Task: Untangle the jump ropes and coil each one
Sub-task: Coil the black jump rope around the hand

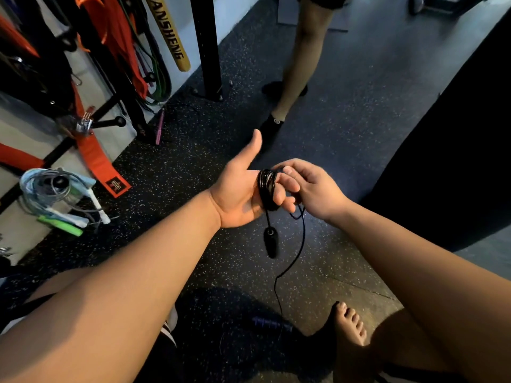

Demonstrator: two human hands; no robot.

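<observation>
Your left hand [240, 189] was held palm up with the thumb raised and the fingers [282, 196] reaching out nearly straight, serving as a spool: the black jump rope [266, 186] sat wound around them in several tight turns. Your right hand [312, 186] was closed in a pinch on the rope right at those turns, against the left fingertips, apparently laying on another wrap. One black handle [270, 241] hung free just below your left hand. From under your right hand the unwound tail [293, 261] dropped to the floor [345, 134] and ran back toward you, ending near a purple handle [272, 323] lying below both hands. My read: this rope was already free of the others and partly coiled, with that tail left to wind in and the coil to be slipped off and secured. Well out to the left of your left hand, a pile of other ropes [63, 200], white, green and pale blue, lay heaped by the wall; whether they were tangled or coiled I could not tell.
</observation>
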